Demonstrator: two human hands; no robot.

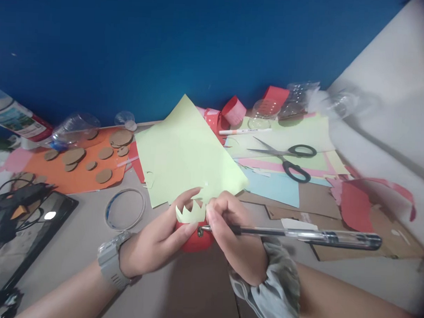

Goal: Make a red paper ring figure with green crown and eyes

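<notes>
Near the table's front edge, my left hand (176,225) is closed round a small red paper piece (198,243). A pale green zigzag-cut paper strip (192,212), shaped like a crown, sits along its top. My left thumb presses on its front. In my right hand (226,225) a clear-barrelled pen (321,236) is pinched, lying almost level with its tip pointing left. The tip meets a small dark mark on the red paper. Just beyond both hands lies a large light green sheet (184,148).
Black-handled scissors (285,157) and a white marker (244,131) lie on coloured papers at the right. Cardboard discs (104,175) rest on orange paper (107,145) at the left. A tape roll (124,209), a phone (51,217) and a bottle (17,117) are also left. A blue wall (203,46) stands behind.
</notes>
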